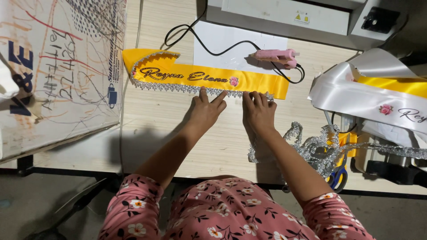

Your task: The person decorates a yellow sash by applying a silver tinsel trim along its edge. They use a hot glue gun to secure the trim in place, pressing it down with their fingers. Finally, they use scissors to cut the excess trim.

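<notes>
A yellow satin sash (249, 81) with dark script lettering and a small pink rose lies flat across the wooden table (155, 129). Silver sparkly trim (178, 86) runs along its lower edge. My left hand (205, 110) presses its spread fingertips on the trim near the sash's middle. My right hand (259, 111) presses the trim just to the right, fingers down on the edge. Loose silver trim (311, 149) trails from under my right wrist to a heap at the right.
A pink glue gun (275, 56) with a black cord lies behind the sash on white paper. White and yellow sashes (378, 95) pile up at the right. Blue-handled scissors (340, 178) sit under the trim heap. A scribbled cardboard box (53, 66) stands left; a grey machine (289, 13) at the back.
</notes>
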